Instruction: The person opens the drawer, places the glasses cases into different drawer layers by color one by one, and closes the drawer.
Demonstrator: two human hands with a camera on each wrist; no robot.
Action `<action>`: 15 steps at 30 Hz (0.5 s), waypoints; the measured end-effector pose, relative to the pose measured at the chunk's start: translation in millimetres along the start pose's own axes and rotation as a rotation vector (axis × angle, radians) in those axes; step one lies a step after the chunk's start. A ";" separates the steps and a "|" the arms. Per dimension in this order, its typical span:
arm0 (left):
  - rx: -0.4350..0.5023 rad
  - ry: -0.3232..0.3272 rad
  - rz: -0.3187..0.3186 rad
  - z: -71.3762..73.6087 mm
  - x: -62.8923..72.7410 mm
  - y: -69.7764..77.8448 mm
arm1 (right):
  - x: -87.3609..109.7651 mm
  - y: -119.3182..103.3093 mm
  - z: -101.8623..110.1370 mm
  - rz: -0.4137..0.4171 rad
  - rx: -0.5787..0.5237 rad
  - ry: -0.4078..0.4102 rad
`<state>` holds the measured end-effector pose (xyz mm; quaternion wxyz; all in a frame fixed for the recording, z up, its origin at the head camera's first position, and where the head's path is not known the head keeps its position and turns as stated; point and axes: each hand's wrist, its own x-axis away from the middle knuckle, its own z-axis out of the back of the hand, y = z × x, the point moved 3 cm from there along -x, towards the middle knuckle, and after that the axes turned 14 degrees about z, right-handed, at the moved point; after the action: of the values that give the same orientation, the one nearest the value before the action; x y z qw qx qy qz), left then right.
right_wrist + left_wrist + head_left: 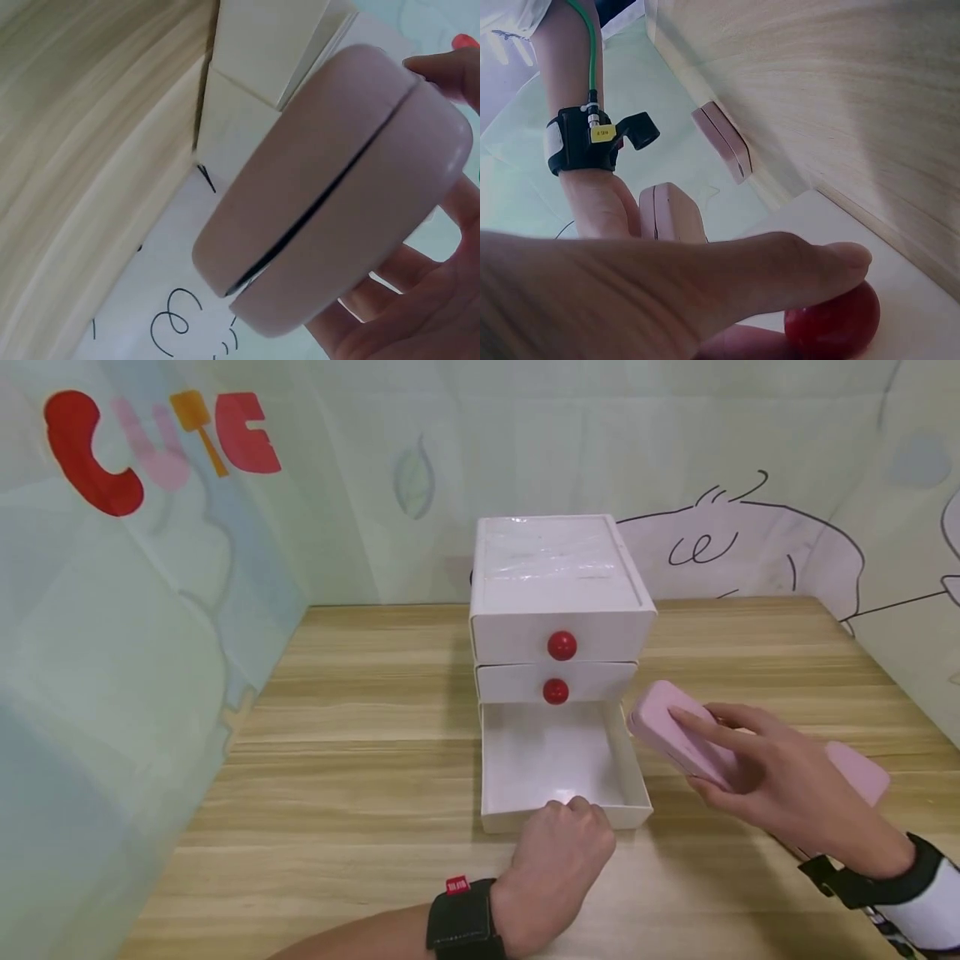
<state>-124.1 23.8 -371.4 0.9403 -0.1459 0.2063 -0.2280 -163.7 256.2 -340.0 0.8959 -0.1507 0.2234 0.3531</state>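
Observation:
A white drawer unit (566, 564) stands on the wooden table with its bottom drawer (551, 756) pulled out. My left hand (562, 868) is at the front of that drawer. In the left wrist view its thumb and fingers pinch the drawer's round red knob (834, 322), which the hand hides in the head view. To the right of the open drawer, my right hand (795, 781) holds a pink glasses case (675, 727) up in the air, tilted. The right wrist view shows a dark seam along the case's side. Inside the drawer I see only the white floor.
A second pink case (861, 772) lies on the table (360, 777) at the right, partly behind my right hand. Two upper drawers with red knobs (562, 645) are closed above the open one. A printed cloth backdrop (375, 485) hangs behind.

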 end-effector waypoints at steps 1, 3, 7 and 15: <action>-0.003 0.003 0.001 0.1 0.2 0.1 | -1.7 -0.8 -0.4 0.002 -0.006 -0.007; -0.009 0.010 0.003 0.1 0.5 0.3 | -5.1 -2.2 -1.2 0.005 -0.014 -0.028; -0.018 0.020 -0.001 0.0 0.6 0.3 | -12.1 -5.6 -3.0 0.022 -0.025 -0.077; -0.017 0.043 -0.007 -0.8 0.5 0.0 | -29.0 -12.1 -11.5 0.117 -0.062 -0.115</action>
<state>-124.1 23.4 -372.2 0.9336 -0.1496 0.2280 -0.2325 -177.5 226.3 -333.7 0.8800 -0.1448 0.1691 0.4196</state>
